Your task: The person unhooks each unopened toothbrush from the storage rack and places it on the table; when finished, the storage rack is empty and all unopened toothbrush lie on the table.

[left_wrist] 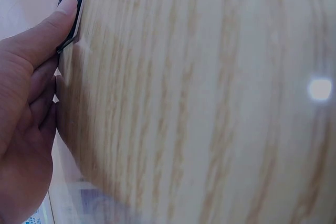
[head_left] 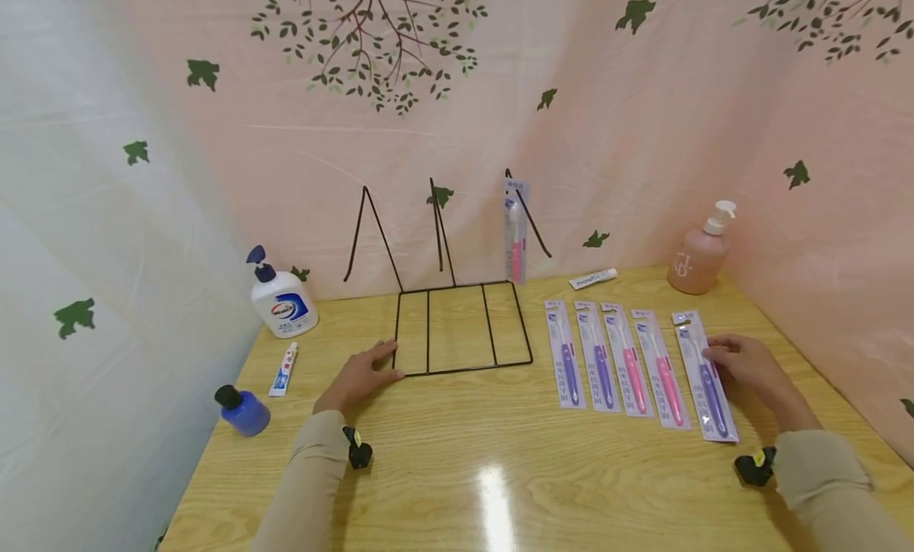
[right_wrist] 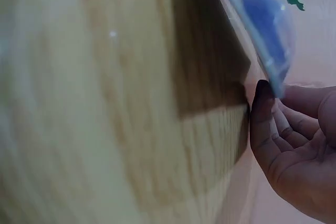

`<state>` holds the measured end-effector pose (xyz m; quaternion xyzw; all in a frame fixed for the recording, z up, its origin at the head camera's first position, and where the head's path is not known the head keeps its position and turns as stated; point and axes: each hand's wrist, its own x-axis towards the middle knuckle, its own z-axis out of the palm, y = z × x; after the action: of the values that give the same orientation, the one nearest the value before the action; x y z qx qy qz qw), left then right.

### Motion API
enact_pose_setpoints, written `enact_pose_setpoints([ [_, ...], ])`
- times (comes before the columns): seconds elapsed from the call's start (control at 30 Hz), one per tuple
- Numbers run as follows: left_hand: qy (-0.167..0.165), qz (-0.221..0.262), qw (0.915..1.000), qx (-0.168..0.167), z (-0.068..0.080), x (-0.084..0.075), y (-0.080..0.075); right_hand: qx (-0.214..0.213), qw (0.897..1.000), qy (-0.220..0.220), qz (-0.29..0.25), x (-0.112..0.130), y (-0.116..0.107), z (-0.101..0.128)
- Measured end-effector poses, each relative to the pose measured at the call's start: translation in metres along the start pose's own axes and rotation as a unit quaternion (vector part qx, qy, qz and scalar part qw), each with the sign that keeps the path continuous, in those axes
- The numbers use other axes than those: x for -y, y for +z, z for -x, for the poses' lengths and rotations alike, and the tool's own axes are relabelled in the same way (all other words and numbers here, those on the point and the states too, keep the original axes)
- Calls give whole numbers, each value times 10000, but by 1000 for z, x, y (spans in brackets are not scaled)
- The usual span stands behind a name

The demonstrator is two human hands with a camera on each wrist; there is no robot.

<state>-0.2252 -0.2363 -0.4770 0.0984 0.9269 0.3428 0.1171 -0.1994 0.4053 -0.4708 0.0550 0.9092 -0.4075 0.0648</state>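
Low in the frame, two sleeved arms reach over the wooden surface (head_left: 500, 473). At centre left, the left hand (head_left: 357, 377) lies flat, thumb against the wire rack (head_left: 460, 326), probably steadying it. At right, the right hand (head_left: 743, 362) lifts the edge of the rightmost packaged toothbrush (head_left: 703, 373) with curled fingers, beside four more flat packs.

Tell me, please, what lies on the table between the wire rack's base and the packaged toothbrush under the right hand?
Head view: four more packaged toothbrushes between the wire rack and the rightmost pack.
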Motion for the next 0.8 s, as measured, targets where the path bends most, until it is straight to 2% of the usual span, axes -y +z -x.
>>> enact_pose_setpoints([
  [0.33, -30, -29, 10000, 13, -2, 4, 1, -77, 9997, -125, 210, 2, 3, -4],
  [0.8, -51, -90, 9999, 5, 0, 2, -1, -42, 9995, 48, 307, 5, 1, -2],
])
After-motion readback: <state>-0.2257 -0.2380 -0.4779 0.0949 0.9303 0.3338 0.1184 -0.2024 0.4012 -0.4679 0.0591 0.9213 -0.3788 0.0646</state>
